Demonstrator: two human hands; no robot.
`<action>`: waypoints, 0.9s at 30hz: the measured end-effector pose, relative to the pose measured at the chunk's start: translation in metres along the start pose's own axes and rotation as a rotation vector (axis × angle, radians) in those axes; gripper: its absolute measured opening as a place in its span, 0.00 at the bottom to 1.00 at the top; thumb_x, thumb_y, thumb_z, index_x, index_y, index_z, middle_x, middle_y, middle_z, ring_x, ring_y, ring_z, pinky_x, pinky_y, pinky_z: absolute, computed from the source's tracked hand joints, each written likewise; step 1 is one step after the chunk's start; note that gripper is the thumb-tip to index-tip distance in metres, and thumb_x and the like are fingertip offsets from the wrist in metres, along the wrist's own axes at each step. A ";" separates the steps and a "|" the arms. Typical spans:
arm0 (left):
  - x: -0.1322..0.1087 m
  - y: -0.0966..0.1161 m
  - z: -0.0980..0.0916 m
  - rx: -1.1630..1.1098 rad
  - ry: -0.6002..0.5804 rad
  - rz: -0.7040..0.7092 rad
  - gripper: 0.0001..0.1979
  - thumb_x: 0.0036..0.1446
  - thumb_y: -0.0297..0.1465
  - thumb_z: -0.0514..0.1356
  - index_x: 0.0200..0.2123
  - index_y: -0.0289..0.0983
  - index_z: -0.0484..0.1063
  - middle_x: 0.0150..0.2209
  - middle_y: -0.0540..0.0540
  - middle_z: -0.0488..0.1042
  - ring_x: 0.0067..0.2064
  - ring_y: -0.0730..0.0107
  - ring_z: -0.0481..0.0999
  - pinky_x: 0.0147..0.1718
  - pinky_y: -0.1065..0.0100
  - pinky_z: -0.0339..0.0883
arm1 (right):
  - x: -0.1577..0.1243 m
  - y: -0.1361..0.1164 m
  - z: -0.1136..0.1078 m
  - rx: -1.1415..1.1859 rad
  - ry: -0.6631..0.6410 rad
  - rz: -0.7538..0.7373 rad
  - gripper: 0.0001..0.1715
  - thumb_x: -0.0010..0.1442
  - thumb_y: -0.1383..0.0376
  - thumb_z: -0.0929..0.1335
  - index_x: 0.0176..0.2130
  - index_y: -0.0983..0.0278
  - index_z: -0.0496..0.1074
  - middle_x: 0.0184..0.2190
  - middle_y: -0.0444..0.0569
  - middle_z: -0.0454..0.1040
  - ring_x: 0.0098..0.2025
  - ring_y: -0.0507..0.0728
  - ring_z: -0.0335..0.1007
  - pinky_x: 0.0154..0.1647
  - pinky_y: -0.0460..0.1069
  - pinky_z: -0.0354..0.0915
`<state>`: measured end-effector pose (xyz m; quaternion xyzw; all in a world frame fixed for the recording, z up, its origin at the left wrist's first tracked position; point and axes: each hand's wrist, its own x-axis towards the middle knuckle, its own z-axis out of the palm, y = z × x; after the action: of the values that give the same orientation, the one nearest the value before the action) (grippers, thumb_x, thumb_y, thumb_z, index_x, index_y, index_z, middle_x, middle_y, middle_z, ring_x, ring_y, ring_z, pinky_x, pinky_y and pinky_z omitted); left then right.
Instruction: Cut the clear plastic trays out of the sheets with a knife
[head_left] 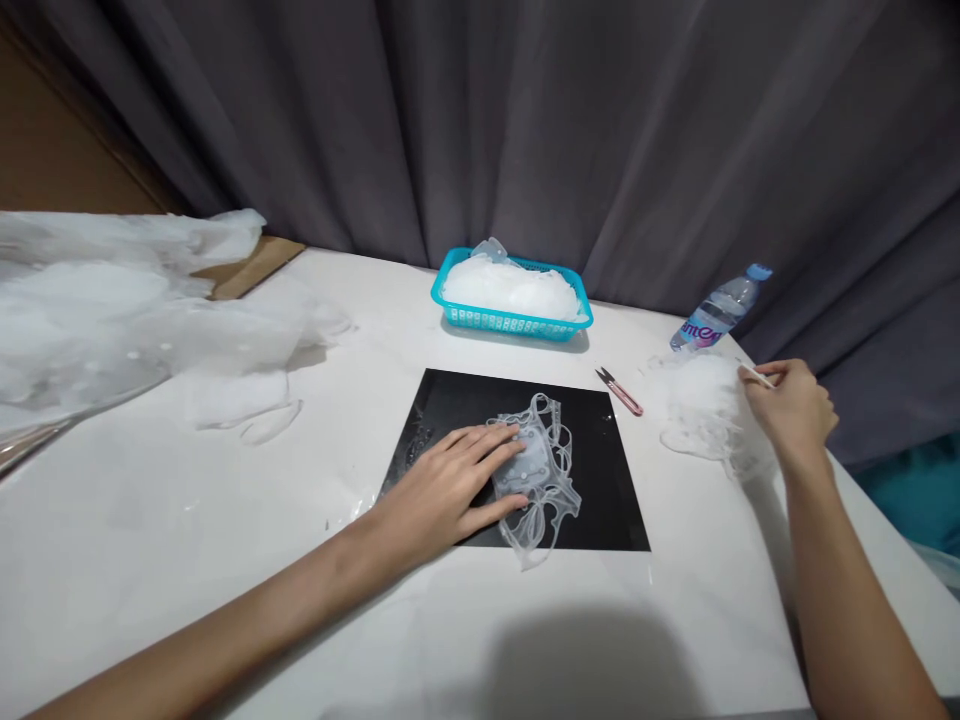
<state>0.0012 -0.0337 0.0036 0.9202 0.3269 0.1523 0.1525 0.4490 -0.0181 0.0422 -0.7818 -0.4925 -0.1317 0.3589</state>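
A clear, floppy plastic piece with small studs (541, 470) lies on a black mat (615, 500) in the middle of the white table (187, 540). My left hand (450, 490) rests flat on its left part, fingers stretched out. At the right, my right hand (791, 410) is closed in a pinch on a thin pale stick-like thing (754, 375), just above a heap of clear plastic scraps (697, 405).
Small pink-handled snips (621, 392) lie beside the mat's far right corner. A turquoise basket (510, 320) heaped with clear plastic stands at the back. A water bottle (718, 310) lies at the far right. Clear plastic sheeting (112, 310) covers the left. A grey curtain (525, 120) hangs behind.
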 end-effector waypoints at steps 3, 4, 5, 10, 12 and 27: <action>-0.001 -0.001 -0.001 0.043 0.001 -0.014 0.34 0.71 0.53 0.55 0.71 0.40 0.64 0.72 0.39 0.65 0.71 0.47 0.67 0.69 0.47 0.59 | -0.006 -0.023 -0.003 -0.089 0.103 0.077 0.12 0.62 0.54 0.73 0.34 0.57 0.71 0.25 0.54 0.72 0.26 0.59 0.63 0.31 0.57 0.49; -0.001 -0.001 -0.002 0.055 -0.001 -0.020 0.36 0.71 0.54 0.55 0.72 0.40 0.62 0.73 0.39 0.63 0.71 0.47 0.66 0.70 0.47 0.58 | -0.011 -0.034 -0.002 -0.077 0.116 0.051 0.12 0.66 0.54 0.70 0.37 0.59 0.73 0.28 0.56 0.73 0.28 0.60 0.65 0.32 0.58 0.51; -0.002 -0.002 -0.002 0.064 -0.003 -0.026 0.37 0.70 0.55 0.54 0.73 0.39 0.60 0.74 0.38 0.61 0.72 0.47 0.64 0.70 0.48 0.56 | -0.017 -0.048 0.000 -0.053 0.108 0.009 0.14 0.70 0.53 0.66 0.39 0.59 0.73 0.31 0.56 0.75 0.30 0.61 0.67 0.33 0.57 0.54; -0.001 -0.006 -0.002 0.121 0.000 -0.033 0.46 0.68 0.60 0.52 0.75 0.33 0.55 0.75 0.33 0.57 0.74 0.45 0.60 0.71 0.47 0.54 | -0.066 -0.111 0.014 0.406 -0.206 -0.549 0.32 0.78 0.48 0.51 0.40 0.60 0.74 0.39 0.55 0.76 0.45 0.64 0.70 0.52 0.61 0.64; 0.000 -0.009 -0.002 0.145 0.034 -0.015 0.47 0.66 0.62 0.53 0.74 0.32 0.57 0.74 0.31 0.59 0.73 0.41 0.60 0.71 0.45 0.54 | -0.086 -0.128 0.016 0.602 -0.392 -0.527 0.38 0.76 0.42 0.48 0.42 0.58 0.74 0.41 0.52 0.75 0.45 0.62 0.71 0.51 0.60 0.66; 0.003 -0.029 -0.017 -0.063 -0.069 0.151 0.18 0.75 0.35 0.55 0.64 0.40 0.70 0.66 0.41 0.73 0.66 0.54 0.73 0.66 0.53 0.63 | -0.130 -0.153 0.019 0.813 -1.057 -0.400 0.04 0.70 0.62 0.72 0.43 0.59 0.78 0.41 0.46 0.79 0.41 0.55 0.78 0.43 0.50 0.71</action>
<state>-0.0193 -0.0075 0.0089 0.9416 0.2461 0.1419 0.1806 0.2518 -0.0532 0.0219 -0.4389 -0.7461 0.3977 0.3042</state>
